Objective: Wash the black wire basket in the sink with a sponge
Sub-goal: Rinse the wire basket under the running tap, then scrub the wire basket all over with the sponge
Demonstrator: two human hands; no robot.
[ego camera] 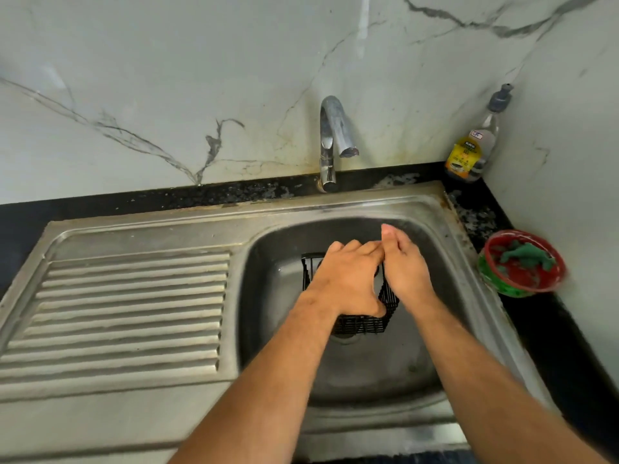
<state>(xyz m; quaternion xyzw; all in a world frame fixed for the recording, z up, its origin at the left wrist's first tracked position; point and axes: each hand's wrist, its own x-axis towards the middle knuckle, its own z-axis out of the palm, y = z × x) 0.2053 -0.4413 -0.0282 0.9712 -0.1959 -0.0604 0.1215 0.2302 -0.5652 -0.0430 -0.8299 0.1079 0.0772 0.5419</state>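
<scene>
Early stage, washing not really begun as far as I can judge.

- Basket (361, 321) sits in the sink (418, 363) bowl, over the drain, roughly level.
- Your left hand (346, 279) lies on top of it, thumb hooked over the near right corner, fingers spread across the top. Grip reads as holding the basket, though the fingers hide the contact.
- Your right hand (403, 262) is just beside the left, fingers straight and together, edge-on along the basket's right side. It holds nothing that I can see; grip is wide.
- Sponge (526, 256): the green scrubber is in the red bowl (495, 244) on the table at right, well apart from both hands.
- Tap (335, 135) shows no running water. No suds visible on the basket.
- Soap bottle (475, 149) stands in the back corner.

Left: fetch sponge, soap, water on, scrub, rinse. That's basically all 5 steps.
</scene>
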